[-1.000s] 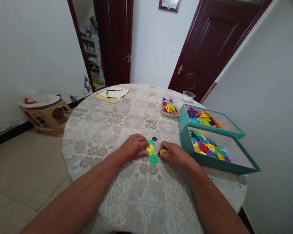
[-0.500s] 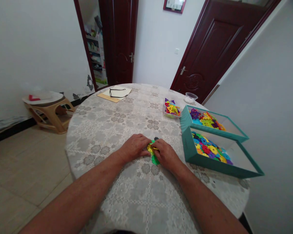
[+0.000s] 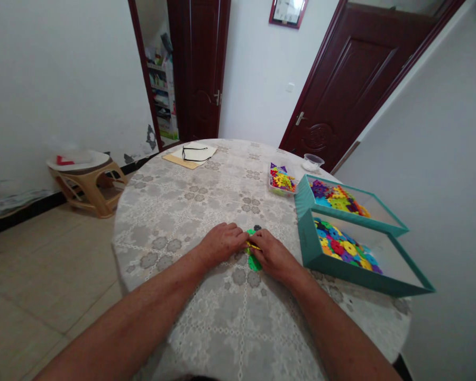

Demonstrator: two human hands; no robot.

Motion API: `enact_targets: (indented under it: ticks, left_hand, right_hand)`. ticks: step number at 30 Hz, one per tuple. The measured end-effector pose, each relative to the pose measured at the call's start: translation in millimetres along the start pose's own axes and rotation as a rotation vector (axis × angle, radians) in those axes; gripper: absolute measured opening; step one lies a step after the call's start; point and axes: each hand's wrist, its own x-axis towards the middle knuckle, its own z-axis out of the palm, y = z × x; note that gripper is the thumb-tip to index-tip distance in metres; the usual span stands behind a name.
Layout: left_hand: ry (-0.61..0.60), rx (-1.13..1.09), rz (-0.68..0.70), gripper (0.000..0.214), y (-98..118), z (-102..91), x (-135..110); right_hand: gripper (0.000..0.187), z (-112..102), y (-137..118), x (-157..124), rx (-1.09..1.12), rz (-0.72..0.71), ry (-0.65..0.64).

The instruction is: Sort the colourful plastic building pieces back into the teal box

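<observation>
Over the middle of the table, my left hand (image 3: 224, 242) and my right hand (image 3: 275, 254) meet fingertip to fingertip. Between them they pinch a yellow notched plastic disc (image 3: 254, 245), seen nearly edge-on. A green plastic disc (image 3: 254, 263) shows just below it, partly under my right fingers. More green plastic (image 3: 250, 232) shows above my fingertips, with a small dark piece (image 3: 257, 227) beside it. My fingers hide how these pieces join.
Right of my hands stands a teal box (image 3: 341, 270) of colourful discs, with a second teal box (image 3: 388, 221) behind it. Farther back are a clear tub of small pieces (image 3: 282, 180) and a clear bowl (image 3: 313, 161). Glasses (image 3: 196, 154) lie on papers at the back left.
The yellow disc between my fingers has turned from showing its face to nearly edge-on. My hands stay together in place; the whole view has shifted slightly.
</observation>
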Motion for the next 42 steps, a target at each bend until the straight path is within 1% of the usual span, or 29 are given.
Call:
enact_targets:
  ticks: [3,6,8,10,12,13,16,18,19,20,22,24,26,27,28,29,30,31,33,34,35,36,38,40,42]
  left_hand:
    - [0.010,-0.004,0.007,0.020,0,-0.4,0]
    - [0.033,-0.035,-0.008,0.022,0,-0.7,1]
    - [0.076,-0.082,-0.056,0.026,0,-2.2,1]
    - [0.137,-0.155,-0.127,0.028,0,-5.8,1]
    - [0.165,-0.238,-0.168,0.027,0,-11.4,0]
    - [0.153,-0.277,-0.165,0.028,0,-14.2,0]
    - [0.033,-0.346,-0.105,0.037,2,-19.4,-2]
    - [-0.057,-0.336,-0.088,0.045,4,-18.7,-2]
    - [-0.097,-0.319,-0.090,0.049,5,-17.5,-3]
    - [-0.133,-0.299,-0.093,0.052,5,-15.9,-3]
    - [-0.191,-0.268,-0.092,0.054,6,-12.8,-3]
    - [-0.224,-0.255,-0.087,0.054,5,-10.8,-3]
    - [-0.231,-0.256,-0.085,0.053,5,-10.0,-2]
    - [-0.228,-0.258,-0.084,0.053,4,-10.0,-2]
    - [-0.222,-0.261,-0.081,0.052,4,-10.0,-1]
    - [-0.215,-0.265,-0.073,0.051,4,-10.2,0]
    - [-0.207,-0.269,-0.063,0.050,4,-10.3,0]
    - [-0.198,-0.271,-0.049,0.049,4,-10.4,1]
    - [-0.180,-0.270,-0.023,0.047,4,-10.1,1]
    - [-0.171,-0.268,-0.016,0.047,4,-9.7,1]
    - [-0.162,-0.265,-0.013,0.047,4,-9.2,1]
    - [-0.155,-0.263,-0.013,0.047,4,-8.7,1]
    - [-0.149,-0.260,-0.010,0.047,5,-7.8,0]
    - [-0.143,-0.262,-0.005,0.047,5,-7.5,1]
    - [-0.139,-0.268,-0.005,0.047,5,-8.1,1]
  right_hand:
    - [0.017,6,2,3,-0.037,0.046,0.017]
    - [0.012,15,7,7,-0.100,0.098,0.082]
    - [0.013,18,8,8,-0.148,0.121,0.129]
    - [0.015,14,5,6,-0.180,0.114,0.186]
    - [0.015,2,-1,2,-0.190,0.072,0.285]
    - [0.016,-7,-5,-1,-0.195,0.046,0.357]
    - [0.023,-39,-8,-13,-0.258,0.015,0.621]
    - [0.030,-62,-1,-23,-0.346,0.062,0.784]
    - [0.033,-72,5,-29,-0.397,0.101,0.842]
    - [0.035,-81,13,-35,-0.449,0.145,0.879]
    - [0.035,-97,30,-46,-0.545,0.242,0.903]
    - [0.035,-107,43,-55,-0.619,0.339,0.925]
    - [0.035,-111,45,-58,-0.646,0.381,0.983]
    - [0.033,-111,42,-57,-0.629,0.360,1.002]
    - [0.030,-109,37,-55,-0.586,0.313,0.985]
    - [0.025,-105,29,-52,-0.517,0.254,0.916]
    - [0.020,-99,19,-49,-0.435,0.196,0.793]
    - [0.016,-92,9,-46,-0.352,0.149,0.629]
    - [0.012,-72,-10,-41,-0.238,0.104,0.272]
    - [0.014,-61,-17,-39,-0.223,0.104,0.126]
    - [0.019,-51,-24,-37,-0.236,0.113,0.021]
    - [0.025,-40,-29,-35,-0.264,0.129,-0.042]
    - [0.033,-24,-34,-32,-0.324,0.165,-0.084]
    - [0.032,-13,-36,-30,-0.350,0.181,-0.077]
    - [0.027,-8,-36,-28,-0.347,0.179,-0.067]
